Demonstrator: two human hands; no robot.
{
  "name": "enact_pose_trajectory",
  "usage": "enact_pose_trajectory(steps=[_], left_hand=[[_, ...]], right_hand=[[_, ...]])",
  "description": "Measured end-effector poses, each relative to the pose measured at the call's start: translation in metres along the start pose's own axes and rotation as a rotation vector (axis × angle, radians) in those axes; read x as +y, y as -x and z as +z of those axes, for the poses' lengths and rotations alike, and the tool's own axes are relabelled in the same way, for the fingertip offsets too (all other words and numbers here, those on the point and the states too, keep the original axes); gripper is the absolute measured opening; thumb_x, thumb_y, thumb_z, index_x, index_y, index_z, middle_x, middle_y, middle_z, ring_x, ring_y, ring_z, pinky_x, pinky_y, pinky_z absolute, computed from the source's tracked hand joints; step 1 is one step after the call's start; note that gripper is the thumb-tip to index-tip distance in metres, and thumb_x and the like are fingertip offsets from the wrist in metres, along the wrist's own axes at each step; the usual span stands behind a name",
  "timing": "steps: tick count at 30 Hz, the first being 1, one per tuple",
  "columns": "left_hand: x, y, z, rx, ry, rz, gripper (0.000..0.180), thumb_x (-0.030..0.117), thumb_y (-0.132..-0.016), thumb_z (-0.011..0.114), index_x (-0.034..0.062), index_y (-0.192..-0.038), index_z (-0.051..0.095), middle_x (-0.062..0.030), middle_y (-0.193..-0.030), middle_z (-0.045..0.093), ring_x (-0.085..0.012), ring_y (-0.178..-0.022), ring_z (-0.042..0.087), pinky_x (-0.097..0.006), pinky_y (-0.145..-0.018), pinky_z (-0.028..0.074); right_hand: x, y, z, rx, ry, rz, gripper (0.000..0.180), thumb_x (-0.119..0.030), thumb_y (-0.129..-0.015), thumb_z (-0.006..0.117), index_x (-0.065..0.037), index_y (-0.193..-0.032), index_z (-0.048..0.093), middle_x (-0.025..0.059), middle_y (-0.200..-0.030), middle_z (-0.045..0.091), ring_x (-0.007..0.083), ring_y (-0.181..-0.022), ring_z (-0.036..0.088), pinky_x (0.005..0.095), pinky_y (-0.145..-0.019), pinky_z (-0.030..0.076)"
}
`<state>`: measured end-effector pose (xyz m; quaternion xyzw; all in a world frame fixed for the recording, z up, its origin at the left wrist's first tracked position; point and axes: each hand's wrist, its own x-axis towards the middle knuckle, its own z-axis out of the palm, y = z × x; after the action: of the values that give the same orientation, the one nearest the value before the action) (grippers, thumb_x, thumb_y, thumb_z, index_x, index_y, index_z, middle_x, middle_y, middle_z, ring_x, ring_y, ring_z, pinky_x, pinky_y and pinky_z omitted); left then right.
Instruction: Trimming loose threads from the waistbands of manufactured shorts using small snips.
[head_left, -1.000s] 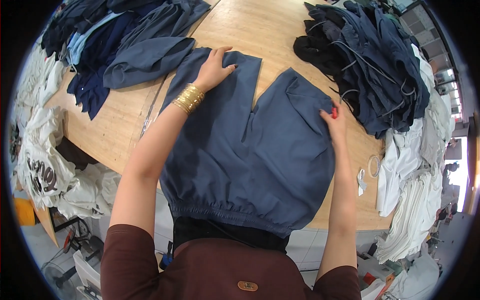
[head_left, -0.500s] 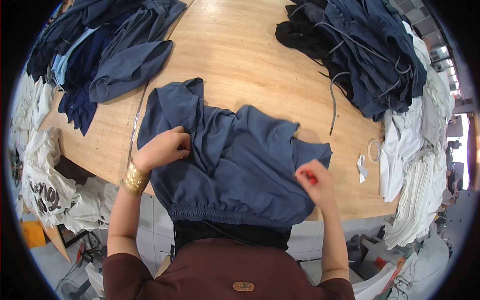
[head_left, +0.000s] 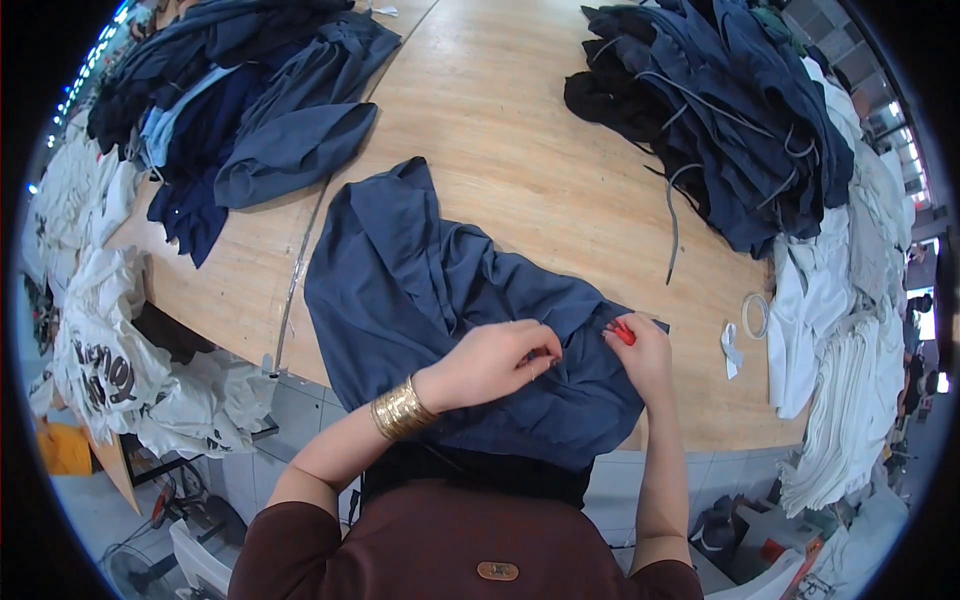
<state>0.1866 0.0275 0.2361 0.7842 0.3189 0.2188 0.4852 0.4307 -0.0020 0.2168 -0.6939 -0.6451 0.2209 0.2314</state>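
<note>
A blue-grey pair of shorts lies rumpled at the table's front edge, partly over my lap. My left hand, with a gold cuff bracelet at the wrist, hovers over its middle; the fingers are curled in a pinch, and whatever is between them is too small to make out. At the right end of the shorts, my right hand is closed around a small red tool. Its fingertips meet the cloth near the hem. My palm hides the rest of the tool.
Dark garments are heaped at the back left, and a dark pile with grey drawstrings stands back right. On the right lie a tape roll, a white scrap and stacked white cloth. White printed garments hang at the left.
My left hand has moved right across the shorts, toward my right hand. The right side of the shorts is bunched differently, and the waistband is now mostly covered. The whole view has shifted slightly.
</note>
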Motion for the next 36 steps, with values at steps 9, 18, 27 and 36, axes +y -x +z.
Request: enact_pose_trajectory(steps=[9,18,27,36], left_hand=[[0.014,0.017,-0.012,0.256,0.502,-0.064,0.048,0.008,-0.083,0.061,0.0057,-0.128,0.045,-0.006,-0.127,0.047,-0.0141,-0.117,0.045,-0.029,-0.095,0.04],[0.034,0.017,-0.036,0.061,0.776,-0.121,0.033,0.018,-0.081,0.067,0.0033,-0.108,0.054,-0.007,-0.121,0.047,-0.0074,-0.098,0.049,-0.021,-0.085,0.042],[0.053,0.026,-0.04,0.012,0.741,-0.166,0.026,0.01,-0.08,0.068,0.0032,-0.103,0.06,0.003,-0.084,0.053,-0.0003,-0.074,0.046,-0.016,-0.062,0.035],[0.058,0.02,-0.031,0.191,0.504,-0.06,0.03,0.01,-0.081,0.065,0.0013,-0.109,0.061,-0.0021,-0.094,0.062,-0.0055,-0.083,0.054,-0.021,-0.074,0.044]], right_hand=[[-0.076,0.021,-0.017,-0.03,-0.849,0.004,0.008,0.003,-0.081,0.064,0.002,-0.087,0.059,-0.0008,-0.082,0.057,0.0008,-0.066,0.044,0.0139,-0.06,0.035],[-0.097,0.032,-0.025,-0.083,-0.921,-0.154,0.009,0.003,-0.08,0.064,-0.001,-0.088,0.06,-0.0003,-0.08,0.057,0.0033,-0.068,0.048,0.0159,-0.061,0.036],[-0.106,0.04,-0.035,0.036,-0.668,-0.262,0.013,0.002,-0.075,0.068,-0.004,-0.085,0.064,0.0015,-0.077,0.057,0.0066,-0.064,0.049,0.0183,-0.053,0.036],[-0.115,0.046,-0.026,0.178,-0.269,-0.525,0.023,-0.001,-0.064,0.069,-0.008,-0.085,0.065,0.0045,-0.078,0.059,0.0183,-0.062,0.059,0.0259,-0.053,0.045]])
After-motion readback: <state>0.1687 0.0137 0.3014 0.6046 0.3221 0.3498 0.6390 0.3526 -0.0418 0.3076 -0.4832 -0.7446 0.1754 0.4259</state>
